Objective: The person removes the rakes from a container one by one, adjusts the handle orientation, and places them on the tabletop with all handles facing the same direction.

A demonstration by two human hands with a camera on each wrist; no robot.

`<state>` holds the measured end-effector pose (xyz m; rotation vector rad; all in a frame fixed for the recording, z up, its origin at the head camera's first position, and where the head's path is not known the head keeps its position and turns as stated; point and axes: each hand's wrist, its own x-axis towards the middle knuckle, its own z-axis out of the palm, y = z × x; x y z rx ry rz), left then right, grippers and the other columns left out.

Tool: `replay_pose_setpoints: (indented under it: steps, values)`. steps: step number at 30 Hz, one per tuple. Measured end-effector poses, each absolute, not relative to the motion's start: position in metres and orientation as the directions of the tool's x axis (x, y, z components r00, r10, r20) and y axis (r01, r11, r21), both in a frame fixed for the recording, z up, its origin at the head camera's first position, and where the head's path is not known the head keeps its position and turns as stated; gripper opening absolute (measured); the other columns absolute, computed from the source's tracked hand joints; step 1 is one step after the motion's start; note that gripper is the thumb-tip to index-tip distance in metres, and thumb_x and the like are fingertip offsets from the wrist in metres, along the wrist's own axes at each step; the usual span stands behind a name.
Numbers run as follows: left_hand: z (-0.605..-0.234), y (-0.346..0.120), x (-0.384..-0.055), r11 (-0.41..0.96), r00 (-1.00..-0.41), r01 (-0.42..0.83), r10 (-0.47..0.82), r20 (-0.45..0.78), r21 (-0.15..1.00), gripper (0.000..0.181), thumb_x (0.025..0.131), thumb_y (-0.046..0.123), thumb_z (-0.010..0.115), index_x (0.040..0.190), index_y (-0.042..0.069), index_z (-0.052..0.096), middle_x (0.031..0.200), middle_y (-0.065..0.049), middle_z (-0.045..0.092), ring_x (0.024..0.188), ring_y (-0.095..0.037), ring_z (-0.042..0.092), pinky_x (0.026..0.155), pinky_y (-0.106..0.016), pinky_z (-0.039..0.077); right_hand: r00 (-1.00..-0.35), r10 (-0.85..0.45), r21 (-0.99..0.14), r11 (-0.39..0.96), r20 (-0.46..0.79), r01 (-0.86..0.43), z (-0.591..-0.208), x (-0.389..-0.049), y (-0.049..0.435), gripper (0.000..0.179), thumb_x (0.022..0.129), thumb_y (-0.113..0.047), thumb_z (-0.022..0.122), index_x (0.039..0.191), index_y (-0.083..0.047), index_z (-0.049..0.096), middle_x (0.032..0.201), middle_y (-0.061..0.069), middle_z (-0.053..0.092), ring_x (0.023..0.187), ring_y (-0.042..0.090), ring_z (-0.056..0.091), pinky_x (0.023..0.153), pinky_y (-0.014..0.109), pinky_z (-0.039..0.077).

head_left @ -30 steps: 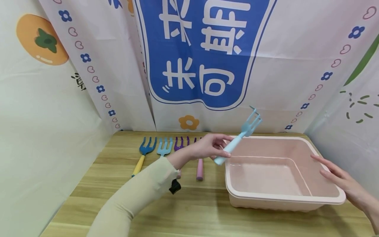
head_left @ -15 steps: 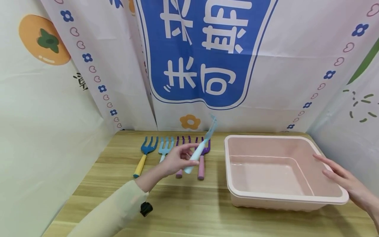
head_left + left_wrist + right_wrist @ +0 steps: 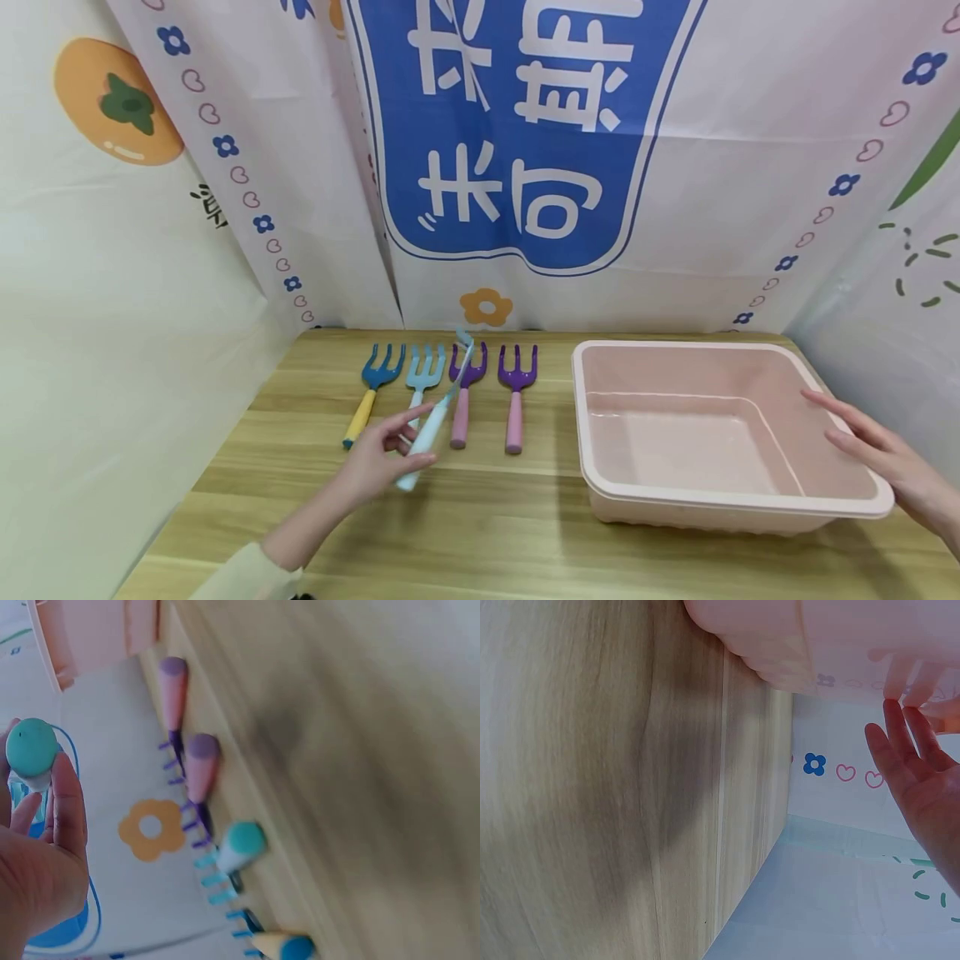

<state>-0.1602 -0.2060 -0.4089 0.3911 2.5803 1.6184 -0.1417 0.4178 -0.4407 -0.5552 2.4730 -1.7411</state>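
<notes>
My left hand [image 3: 375,462] holds a light blue garden hand fork [image 3: 427,437] by its handle, pinched between thumb and fingers, tines slanting up and away. The fork hangs above the table, over the handle of another light blue hand fork [image 3: 425,379]. In the left wrist view, the held fork's teal handle end [image 3: 31,750] faces the camera. To the right lie two purple hand forks with pink handles [image 3: 461,417] [image 3: 514,421]; a dark blue one with a yellow handle [image 3: 362,417] lies leftmost. My right hand [image 3: 888,462] holds the right rim of a pink basin [image 3: 735,502].
The lying forks form a row, tines toward the back. A wooden table [image 3: 480,533] carries everything, and bare wood shows between the row and the basin. Printed white cloth [image 3: 675,250] hangs behind and at both sides. The basin's inside shows a bare floor.
My left hand has carried the light blue hand fork from the basin's left edge leftward and nearer, over the row of forks. The right hand has stayed at the basin's rim.
</notes>
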Motion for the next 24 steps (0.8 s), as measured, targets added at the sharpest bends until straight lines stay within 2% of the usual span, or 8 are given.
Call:
replay_pose_setpoints:
  steps: [4,12,19,24]
  values:
    - [-0.416,-0.227,-0.143,0.461,-0.972,0.194,0.207,0.107,0.866,0.068,0.073,0.002,0.083,0.135,0.001,0.055,0.089,-0.011,0.058,0.071,-0.016,0.060,0.062,-0.027,0.054,-0.934,-0.331,-0.926,0.293,0.134,-0.237,-0.441,-0.142,0.417,0.056,0.104,0.001,0.031,0.156,-0.017,0.022,0.144,-0.027,0.026,0.113,-0.012,0.041,0.076,0.021,0.051]
    - [-0.421,-0.256,-0.111,0.582,-0.992,0.121,0.095,0.081,0.804,0.067,0.073,0.008,0.084,0.134,0.005,0.057,0.087,-0.005,0.058,0.073,-0.013,0.057,0.063,-0.026,0.052,-0.930,-0.337,-0.924,0.292,0.144,-0.248,-0.443,-0.142,0.418,0.055,0.104,0.002,0.030,0.156,-0.016,0.022,0.143,-0.027,0.026,0.115,-0.013,0.039,0.076,0.018,0.049]
    - [-0.429,-0.276,-0.092,0.670,-0.998,0.053,0.015,0.058,0.741,0.066,0.072,0.013,0.086,0.133,0.009,0.060,0.085,-0.004,0.059,0.069,-0.011,0.055,0.055,-0.024,0.050,-0.937,-0.323,-0.927,0.293,0.133,-0.232,-0.444,-0.141,0.421,0.056,0.104,0.001,0.030,0.156,-0.018,0.022,0.143,-0.026,0.025,0.113,-0.013,0.038,0.076,0.016,0.048]
    - [-0.443,-0.293,-0.079,0.716,-0.990,0.102,0.007,0.140,0.690,0.063,0.068,0.009,0.087,0.126,0.004,0.063,0.079,0.001,0.056,0.064,-0.005,0.052,0.052,-0.023,0.047,-0.933,-0.338,-0.944,0.250,0.123,-0.215,-0.443,-0.143,0.420,0.056,0.104,0.001,0.030,0.156,-0.019,0.023,0.142,-0.025,0.027,0.111,-0.011,0.044,0.074,0.022,0.052]
